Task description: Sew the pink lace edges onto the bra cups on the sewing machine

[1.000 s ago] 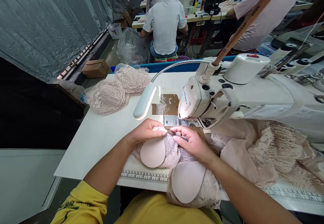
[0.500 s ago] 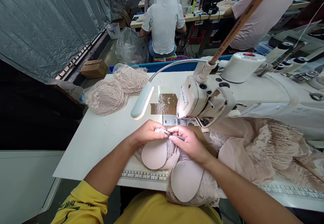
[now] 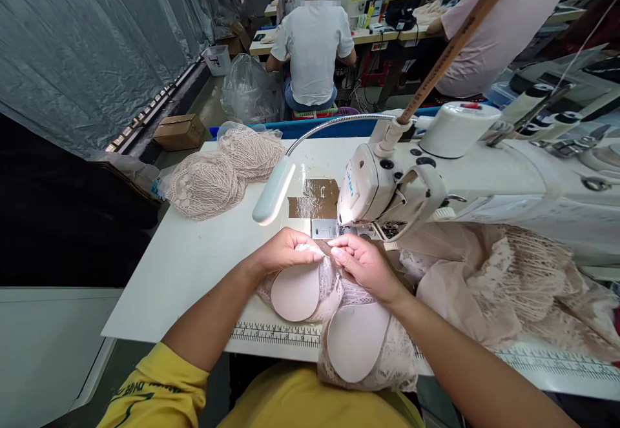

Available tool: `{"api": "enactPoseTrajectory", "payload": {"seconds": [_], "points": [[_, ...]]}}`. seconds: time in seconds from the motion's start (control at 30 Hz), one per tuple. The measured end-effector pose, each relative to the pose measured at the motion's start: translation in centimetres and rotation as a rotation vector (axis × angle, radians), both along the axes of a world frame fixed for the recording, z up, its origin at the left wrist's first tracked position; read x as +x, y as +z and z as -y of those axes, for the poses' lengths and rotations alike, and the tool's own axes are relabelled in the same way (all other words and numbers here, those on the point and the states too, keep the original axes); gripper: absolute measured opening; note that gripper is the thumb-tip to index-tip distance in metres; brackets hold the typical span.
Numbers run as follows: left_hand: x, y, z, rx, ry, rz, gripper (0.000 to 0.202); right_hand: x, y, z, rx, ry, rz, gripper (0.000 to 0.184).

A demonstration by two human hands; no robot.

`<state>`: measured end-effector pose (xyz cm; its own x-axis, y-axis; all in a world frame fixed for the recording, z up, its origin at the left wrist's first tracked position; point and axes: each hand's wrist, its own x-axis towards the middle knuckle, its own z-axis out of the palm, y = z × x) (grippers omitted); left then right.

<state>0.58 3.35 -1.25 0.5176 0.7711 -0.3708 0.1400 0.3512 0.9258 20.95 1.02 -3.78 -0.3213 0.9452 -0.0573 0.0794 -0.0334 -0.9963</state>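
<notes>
A pale pink lace bra [image 3: 358, 344] with two smooth oval cup pads lies over the table's front edge, one cup hanging toward my lap. My left hand [image 3: 288, 250] pinches its upper lace edge between thumb and fingers. Close beside it, my right hand [image 3: 363, 263] is closed, thumb against forefinger, at the middle of the bra between the cups. Its fingertips partly hide what they grip. Both hands are just in front of the white sewing machine [image 3: 365, 186], near its metal needle plate [image 3: 323, 228].
A lamp [image 3: 274, 189] on a bendable neck hangs left of the machine head. Lace cups [image 3: 208, 179] are piled at the table's back left. More pink lace fabric [image 3: 484, 286] lies under the machine arm. A measuring tape [image 3: 276, 336] runs along the front edge. Two people sit beyond.
A thin metal tool between my fingertips no longer shows. My right fingertips have moved slightly right and up, away from the left ones. The bra has barely shifted.
</notes>
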Motion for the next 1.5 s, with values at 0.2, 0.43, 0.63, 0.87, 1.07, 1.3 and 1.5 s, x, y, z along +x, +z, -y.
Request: {"api": "enactPoseTrajectory", "payload": {"seconds": [0.2, 0.43, 0.63, 0.87, 1.07, 1.3, 1.5], "points": [[-0.6, -0.2, 0.0, -0.023, 0.014, 0.022, 0.031, 0.7, 0.1, 0.2, 0.011, 0.083, 0.014, 0.023], [-0.5, -1.0, -0.2, -0.001, -0.012, 0.072, 0.03, 0.0, -0.1, 0.4, 0.072, 0.086, 0.073, 0.022], [-0.2, -0.8, 0.1, 0.001, -0.027, 0.036, 0.03, 0.1, -0.3, 0.2, -0.042, 0.034, -0.017, 0.027], [-0.5, -0.8, -0.3, -0.086, 0.071, 0.091, 0.033, -0.2, 0.0, 0.5, -0.113, 0.116, -0.055, 0.041], [-1.0, -0.4, -0.5, -0.085, 0.057, 0.076, 0.035, 0.2, 0.5, 0.2, -0.107, 0.049, 0.016, 0.017], [-0.8, -0.5, -0.4, -0.079, 0.023, 0.085, 0.037, -0.1, 0.1, 0.3, -0.003, 0.066, 0.044, 0.017], [-1.5, -0.4, -1.1, 0.072, -0.047, -0.09, 0.033, 1.1, 0.5, 0.3, 0.089, 0.012, 0.205, 0.012]]}}
